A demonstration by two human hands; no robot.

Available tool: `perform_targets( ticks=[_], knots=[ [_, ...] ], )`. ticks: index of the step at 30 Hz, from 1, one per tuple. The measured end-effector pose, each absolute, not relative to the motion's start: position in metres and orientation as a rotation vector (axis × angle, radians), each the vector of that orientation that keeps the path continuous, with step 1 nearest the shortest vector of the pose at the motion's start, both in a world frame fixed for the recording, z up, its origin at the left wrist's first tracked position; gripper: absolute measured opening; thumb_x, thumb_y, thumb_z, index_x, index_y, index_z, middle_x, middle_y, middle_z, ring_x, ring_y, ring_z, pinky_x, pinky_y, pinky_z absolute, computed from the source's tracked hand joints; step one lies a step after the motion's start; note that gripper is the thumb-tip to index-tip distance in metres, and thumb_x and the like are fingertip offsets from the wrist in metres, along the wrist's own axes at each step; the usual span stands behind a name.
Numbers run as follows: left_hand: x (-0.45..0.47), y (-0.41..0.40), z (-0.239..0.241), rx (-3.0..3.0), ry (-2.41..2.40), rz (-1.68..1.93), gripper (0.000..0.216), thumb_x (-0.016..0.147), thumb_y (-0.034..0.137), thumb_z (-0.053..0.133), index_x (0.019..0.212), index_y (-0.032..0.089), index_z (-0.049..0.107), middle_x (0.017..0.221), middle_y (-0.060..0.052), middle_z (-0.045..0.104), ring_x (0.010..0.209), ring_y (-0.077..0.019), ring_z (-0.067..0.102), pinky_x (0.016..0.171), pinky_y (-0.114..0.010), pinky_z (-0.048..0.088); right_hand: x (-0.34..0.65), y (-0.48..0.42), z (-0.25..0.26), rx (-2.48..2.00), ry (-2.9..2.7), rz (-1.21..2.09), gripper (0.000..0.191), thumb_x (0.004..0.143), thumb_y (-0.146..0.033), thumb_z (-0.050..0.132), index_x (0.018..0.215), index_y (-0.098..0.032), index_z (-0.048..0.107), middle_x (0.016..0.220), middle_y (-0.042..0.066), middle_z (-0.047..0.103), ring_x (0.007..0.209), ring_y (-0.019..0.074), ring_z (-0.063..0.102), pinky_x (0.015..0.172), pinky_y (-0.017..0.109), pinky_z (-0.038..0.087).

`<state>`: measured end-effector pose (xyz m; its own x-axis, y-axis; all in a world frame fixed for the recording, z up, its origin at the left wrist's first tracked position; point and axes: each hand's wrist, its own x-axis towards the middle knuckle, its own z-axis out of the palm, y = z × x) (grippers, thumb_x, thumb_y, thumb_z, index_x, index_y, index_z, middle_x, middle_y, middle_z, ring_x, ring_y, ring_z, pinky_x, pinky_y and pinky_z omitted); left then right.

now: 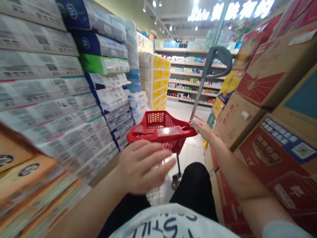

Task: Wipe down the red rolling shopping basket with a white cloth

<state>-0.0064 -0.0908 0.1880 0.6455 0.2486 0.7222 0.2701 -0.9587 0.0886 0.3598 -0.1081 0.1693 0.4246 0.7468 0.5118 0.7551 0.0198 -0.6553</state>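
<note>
Shirt (158, 215): white with dark letters, nearest of all, below both hands; its bottom was cut off.
Black pants (198, 188): one knee poked up between the two arms.
Piled packs (49, 89): they made a tall wall left of the left hand (146, 165), and the nearest looked blurry.
Big boxes (279, 142): they rose beside the right hand (201, 127), so the path was tight.
Shelves (195, 74): far past both hands, full of little things too small to make out.
Hidden bits: the left hand covered some of the near side of the red basket (148, 135).
Basket's place: just past the left hand, with its right corner by the right hand.
Which way: its mouth faced up; the gray pole (198, 91) leaned long and thin, up and right from the right hand.
Left fingers: loosely spread, blurry.
Right fingers: stretched out at the corner; I could not tell if they pinched the pole.
</note>
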Motion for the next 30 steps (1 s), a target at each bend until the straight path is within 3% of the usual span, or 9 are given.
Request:
perform_targets(
  ticks=[3,5,8,13,18,22,24,27,30],
  knots=[
    [0.031,-0.034,0.205,-2.725,-0.525,-1.115,0.031,0.093,0.036,0.038,0.113,0.031,0.062,0.117,-0.004,0.066,0.114,-0.025,0.055,0.096,-0.044,0.039,0.354,-0.115,0.146,-1.637,-1.304,0.092,0.05,0.088,-0.053,0.04,0.109,-0.018,0.068,0.126,0.008,0.06,0.108,0.0215,0.059,0.083,0.031,0.051],
    [0.045,-0.007,0.2,-2.634,-0.801,-1.051,0.035,0.096,0.037,0.032,0.101,0.024,0.064,0.105,-0.008,0.069,0.105,-0.0272,0.058,0.087,-0.042,0.04,0.35,-0.121,0.134,-1.678,-1.184,0.057,0.055,0.09,-0.052,0.036,0.123,-0.015,0.059,0.115,0.01,0.066,0.095,0.0209,0.063,0.075,0.032,0.053],
    [0.052,0.012,0.177,-2.621,-1.013,-0.839,0.04,0.098,0.039,0.027,0.094,0.019,0.062,0.08,-0.008,0.069,0.073,-0.0241,0.063,0.068,-0.036,0.04,0.338,-0.124,0.133,-1.763,-1.214,-0.232,0.053,0.091,-0.047,0.035,0.124,-0.014,0.058,0.114,0.012,0.066,0.105,0.024,0.06,0.091,0.039,0.048],
    [0.058,0.018,0.15,-2.459,-1.07,-0.832,0.035,0.098,0.033,0.029,0.096,0.017,0.06,0.078,-0.008,0.068,0.067,-0.0227,0.062,0.064,-0.034,0.035,0.306,-0.106,0.159,-1.724,-1.62,-0.469,0.045,0.096,-0.04,0.03,0.123,-0.017,0.058,0.128,0.013,0.058,0.12,0.0235,0.051,0.103,0.041,0.038],
    [0.056,0.014,0.149,-2.475,-0.988,-0.898,0.034,0.097,0.032,0.031,0.107,0.017,0.06,0.084,-0.009,0.069,0.074,-0.0235,0.062,0.069,-0.036,0.036,0.291,-0.087,0.176,-2.217,-1.758,-0.44,0.044,0.097,-0.037,0.029,0.088,-0.02,0.068,0.092,0.011,0.07,0.09,0.0254,0.064,0.084,0.041,0.044],
    [0.048,0.011,0.155,-2.43,-0.991,-0.964,0.033,0.094,0.031,0.038,0.083,0.017,0.066,0.087,-0.011,0.069,0.099,-0.0279,0.058,0.085,-0.041,0.037,0.304,-0.069,0.194,-2.285,-2.048,-0.167,0.021,0.085,-0.031,0.053,0.076,-0.02,0.067,0.081,0.01,0.07,0.077,0.024,0.065,0.068,0.032,0.044],
    [0.042,0.013,0.159,-2.407,-0.965,-0.965,0.036,0.093,0.036,0.04,0.076,0.019,0.067,0.087,-0.011,0.07,0.107,-0.0293,0.055,0.092,-0.045,0.035,0.309,-0.06,0.201,-2.286,-2.066,0.001,0.026,0.084,-0.032,0.053,0.066,-0.02,0.066,0.069,0.009,0.067,0.068,0.0222,0.064,0.065,0.03,0.043],
    [0.034,0.019,0.161,-2.471,-0.91,-0.872,0.043,0.095,0.04,0.038,0.072,0.019,0.068,0.079,-0.009,0.071,0.09,-0.0254,0.061,0.083,-0.041,0.039,0.3,-0.061,0.194,-2.312,-1.937,-0.025,0.033,0.087,-0.033,0.046,0.065,-0.019,0.066,0.068,0.01,0.067,0.069,0.0235,0.064,0.066,0.032,0.044],
    [0.032,0.024,0.157,-2.507,-0.951,-0.824,0.047,0.096,0.036,0.033,0.071,0.017,0.068,0.072,-0.009,0.07,0.069,-0.0221,0.062,0.066,-0.036,0.038,0.273,-0.08,0.161,-2.172,-1.651,-0.467,0.031,0.088,-0.031,0.041,0.089,-0.017,0.069,0.091,0.013,0.069,0.088,0.0279,0.063,0.079,0.038,0.043]
  ],
)
